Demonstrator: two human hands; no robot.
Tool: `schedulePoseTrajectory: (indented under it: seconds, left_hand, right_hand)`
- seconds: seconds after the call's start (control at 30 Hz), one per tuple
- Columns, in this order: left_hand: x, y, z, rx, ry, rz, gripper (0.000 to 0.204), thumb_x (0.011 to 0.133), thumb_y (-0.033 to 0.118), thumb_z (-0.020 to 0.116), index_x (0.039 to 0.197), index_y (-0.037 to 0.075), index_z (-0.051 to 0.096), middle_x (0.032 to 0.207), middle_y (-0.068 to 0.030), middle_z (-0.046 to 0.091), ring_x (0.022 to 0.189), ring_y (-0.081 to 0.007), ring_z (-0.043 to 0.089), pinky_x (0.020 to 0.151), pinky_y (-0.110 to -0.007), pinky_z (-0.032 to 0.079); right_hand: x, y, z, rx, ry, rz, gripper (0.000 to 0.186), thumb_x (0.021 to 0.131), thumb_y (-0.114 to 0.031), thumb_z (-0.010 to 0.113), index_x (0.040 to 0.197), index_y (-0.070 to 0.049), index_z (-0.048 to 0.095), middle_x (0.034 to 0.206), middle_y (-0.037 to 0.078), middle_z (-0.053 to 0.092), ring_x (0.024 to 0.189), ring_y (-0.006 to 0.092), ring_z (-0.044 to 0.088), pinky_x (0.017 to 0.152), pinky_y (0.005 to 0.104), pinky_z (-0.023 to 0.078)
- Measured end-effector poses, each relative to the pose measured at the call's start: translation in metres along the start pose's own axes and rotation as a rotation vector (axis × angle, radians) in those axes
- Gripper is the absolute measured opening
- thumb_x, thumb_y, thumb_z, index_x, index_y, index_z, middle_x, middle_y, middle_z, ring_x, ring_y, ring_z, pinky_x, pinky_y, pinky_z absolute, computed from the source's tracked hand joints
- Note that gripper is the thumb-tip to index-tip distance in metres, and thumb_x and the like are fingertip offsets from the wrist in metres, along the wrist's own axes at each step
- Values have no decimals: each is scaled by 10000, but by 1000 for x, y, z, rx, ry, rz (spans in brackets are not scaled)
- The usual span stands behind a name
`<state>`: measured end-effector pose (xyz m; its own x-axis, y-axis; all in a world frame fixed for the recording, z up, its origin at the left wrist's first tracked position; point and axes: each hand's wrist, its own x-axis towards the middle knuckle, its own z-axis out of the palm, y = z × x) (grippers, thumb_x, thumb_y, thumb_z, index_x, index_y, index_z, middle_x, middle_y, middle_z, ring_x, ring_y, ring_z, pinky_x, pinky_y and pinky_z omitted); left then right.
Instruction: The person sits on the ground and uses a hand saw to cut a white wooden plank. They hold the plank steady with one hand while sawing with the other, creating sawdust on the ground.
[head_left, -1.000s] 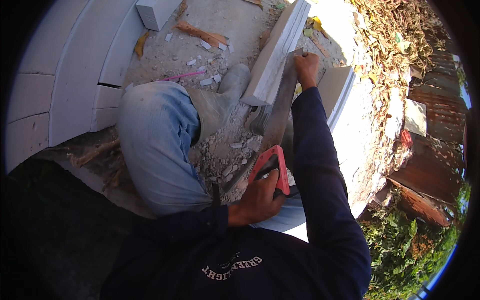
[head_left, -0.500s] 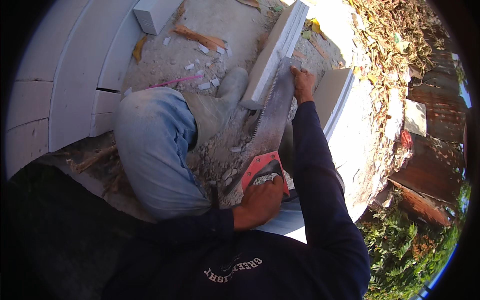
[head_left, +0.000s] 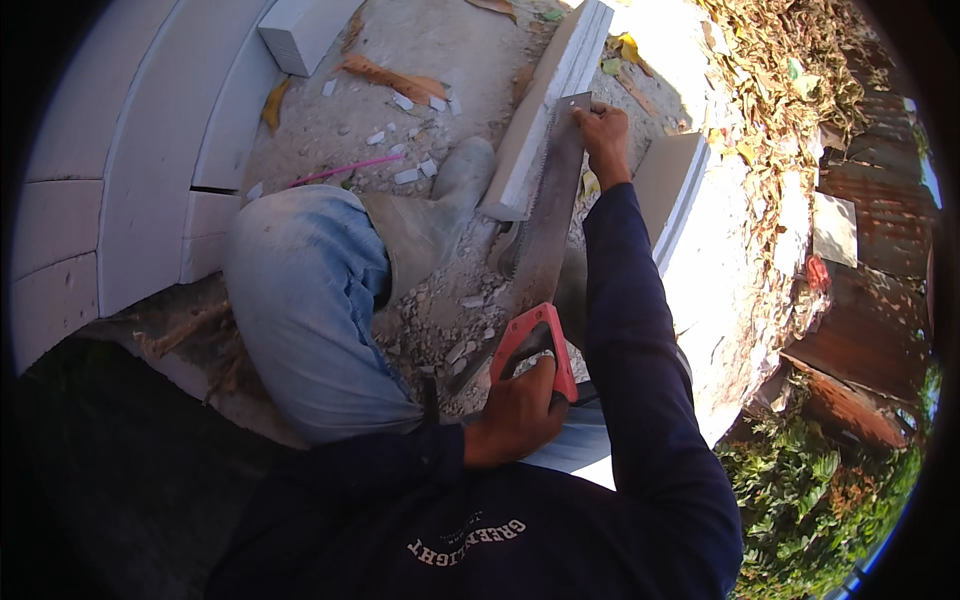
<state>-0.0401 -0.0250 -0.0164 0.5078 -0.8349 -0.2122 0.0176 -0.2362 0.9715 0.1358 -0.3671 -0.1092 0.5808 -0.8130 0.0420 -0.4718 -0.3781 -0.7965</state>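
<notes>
A hand saw [head_left: 548,215] with a red handle [head_left: 564,360] lies slantwise in front of me, its toothed edge toward the left. My left hand [head_left: 518,412] is closed round the handle, near my body. At the far end, my right hand [head_left: 606,142] pinches the blade by its tip. The upper blade lies along the right side of a long white block [head_left: 545,120]; whether it touches the block I cannot tell. This block rests on the ground, angled away from me.
A wall of pale blocks [head_left: 150,150] rises at the left, with a loose block [head_left: 300,35] beside it. Another white block [head_left: 670,180] stands right of my right forearm. Chips, a pink stick [head_left: 350,167] and my boot [head_left: 468,185] are on the dusty ground. Dry leaves [head_left: 780,90] cover the far right.
The saw has turned about its length, so its blade shows narrower. Its tip and my right hand have moved slightly farther away. My left hand keeps hold of the handle, which has tilted.
</notes>
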Motion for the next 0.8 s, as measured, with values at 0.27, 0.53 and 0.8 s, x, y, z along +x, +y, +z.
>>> schedulePoseTrajectory:
  seconds: [0.27, 0.53, 0.8]
  left_hand:
    - [9, 1, -3, -107, 47, 122, 296, 818, 82, 658, 1009, -45, 471, 731, -262, 610, 694, -457, 644, 627, -514, 499]
    - [21, 1, -14, -126, 103, 160, 331, 825, 81, 674, 1048, -48, 466, 724, -265, 599, 706, -468, 630, 619, -511, 476]
    - [25, 12, -11, 54, -52, -22, 267, 829, 77, 657, 985, -25, 466, 769, -257, 630, 740, -444, 666, 650, -515, 509]
  right_hand:
    - [20, 10, -10, -349, 138, -164, 184, 658, -113, 626, 606, 62, 607, 572, 231, 572, 539, 332, 612, 587, 450, 475]
    - [29, 11, 4, -437, 79, -106, 205, 655, -119, 625, 612, 80, 599, 641, 282, 613, 634, 421, 647, 643, 495, 489]
    - [22, 19, 10, -265, 3, -20, 224, 728, -152, 688, 681, 61, 635, 634, 151, 636, 540, 240, 599, 552, 407, 472]
